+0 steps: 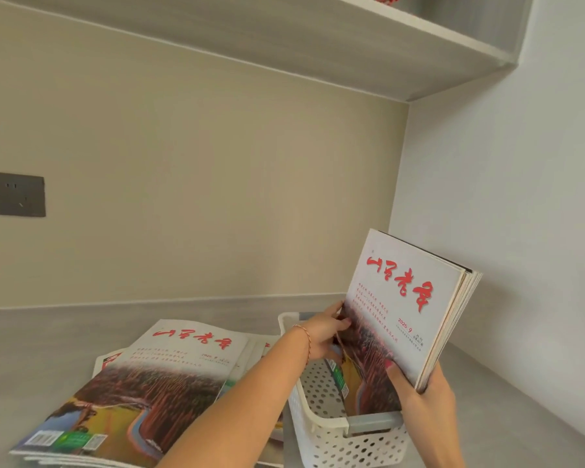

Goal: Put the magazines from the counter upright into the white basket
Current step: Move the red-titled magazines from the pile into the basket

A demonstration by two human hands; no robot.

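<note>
While the right hand (pixel 419 396) clamps the lower edge of a bundle of magazines (pixel 409 309), thumb curled over the front cover and fingers behind, the left hand (pixel 323 332) pinches the bundle's opposite edge, fingers curled round it. Between the two grips the bundle stands nearly upright, tilted a little, its lower part already inside the white basket (pixel 321 430); holding both edges likely keeps the loose pages squared so they slide down together. Below the right hand's grip sits the basket's grey handle (pixel 372 422), close to the covers. Outward from the left forearm, a stack of matching magazines (pixel 142 383) lies flat on the counter (pixel 48 339), apparently waiting its turn.
</note>
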